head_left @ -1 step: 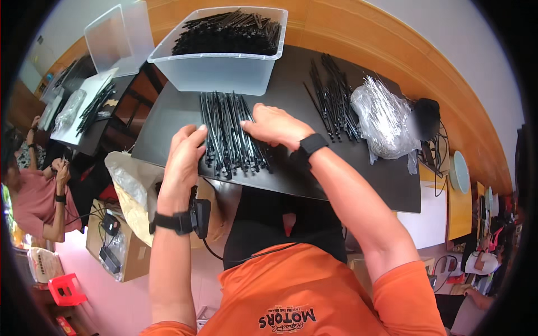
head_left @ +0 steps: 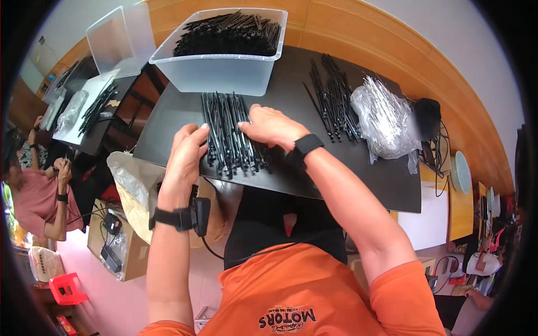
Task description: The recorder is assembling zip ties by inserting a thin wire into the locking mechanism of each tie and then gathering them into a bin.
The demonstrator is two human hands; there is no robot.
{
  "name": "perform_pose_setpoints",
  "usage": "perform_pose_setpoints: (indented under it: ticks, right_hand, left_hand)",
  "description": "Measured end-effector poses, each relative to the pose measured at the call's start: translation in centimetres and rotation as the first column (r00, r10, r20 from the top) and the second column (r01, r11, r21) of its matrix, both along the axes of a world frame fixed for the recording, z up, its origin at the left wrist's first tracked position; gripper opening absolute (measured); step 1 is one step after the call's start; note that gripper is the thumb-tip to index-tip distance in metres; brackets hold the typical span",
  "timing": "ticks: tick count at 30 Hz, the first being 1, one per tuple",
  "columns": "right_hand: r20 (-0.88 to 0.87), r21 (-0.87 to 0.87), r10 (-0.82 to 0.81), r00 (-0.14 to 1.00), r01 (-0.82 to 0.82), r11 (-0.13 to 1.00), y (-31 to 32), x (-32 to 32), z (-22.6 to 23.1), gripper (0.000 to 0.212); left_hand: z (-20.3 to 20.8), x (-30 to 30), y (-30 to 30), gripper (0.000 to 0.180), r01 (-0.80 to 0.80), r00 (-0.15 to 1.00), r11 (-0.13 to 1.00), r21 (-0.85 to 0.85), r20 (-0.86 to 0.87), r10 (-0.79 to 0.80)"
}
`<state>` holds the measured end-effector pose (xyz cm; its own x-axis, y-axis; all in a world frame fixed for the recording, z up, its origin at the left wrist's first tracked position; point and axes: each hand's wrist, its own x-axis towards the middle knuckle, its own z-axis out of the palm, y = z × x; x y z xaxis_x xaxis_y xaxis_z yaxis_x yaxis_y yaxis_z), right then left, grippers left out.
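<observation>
A flat bundle of thin black rods with small knobbed ends [head_left: 228, 137] lies on the dark table, its rods side by side and pointing away from me. Along the bundle's left side is my left hand [head_left: 186, 148], closed, its thumb against the outermost rods and its fingertips partly hidden. My right hand [head_left: 273, 127] closes in from the right, with the thumb on the rods and the other fingers curled and partly out of sight. The bundle is held between the two hands. A clear plastic bin [head_left: 221, 73] full of similar black rods stands just beyond it.
Loose black rods [head_left: 334, 98] lie right of centre, beside a plastic bag [head_left: 384, 131] of shiny thin strips. A dark table [head_left: 148, 134] carries all this. An open paper sack [head_left: 131, 179] stands at its front left. A co-worker [head_left: 42, 207] sits at far left.
My right hand has shifted slightly left against the rods, and the bundle looks a little narrower. My left hand stays nearly in place.
</observation>
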<state>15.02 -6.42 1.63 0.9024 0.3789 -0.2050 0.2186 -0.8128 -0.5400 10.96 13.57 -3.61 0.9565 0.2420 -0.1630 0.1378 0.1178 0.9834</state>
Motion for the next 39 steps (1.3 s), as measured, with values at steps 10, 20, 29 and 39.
perform_pose_setpoints:
  ticks: [10, 20, 29, 39]
  right_hand:
    - [-0.060, 0.181, -0.065, 0.996, 0.075, 0.981, -0.3, -0.9, 0.4, 0.038]
    - [-0.394, 0.590, 0.111, 0.912, 0.159, 0.791, 0.4, 0.8, -3.4, 0.035]
    - [-0.240, 0.482, -0.001, 0.971, 0.121, 0.868, -0.4, -2.3, -0.6, 0.026]
    - [-0.199, 0.507, -0.047, 0.979, 0.144, 0.850, 0.4, -2.8, -2.7, 0.035]
  left_hand:
    - [2.6, 3.1, -5.0, 0.027, 0.173, 0.971, 0.985, 0.014, -0.171, -0.168]
    - [3.2, 4.1, -6.9, 0.037, 0.234, 0.944, 0.972, 0.036, -0.247, -0.218]
    - [2.4, 4.0, -7.4, 0.042, 0.186, 0.975, 0.888, 0.421, -0.193, -0.113]
    - [2.4, 4.6, -7.1, 0.040, 0.273, 0.946, 0.946, 0.174, -0.230, -0.230]
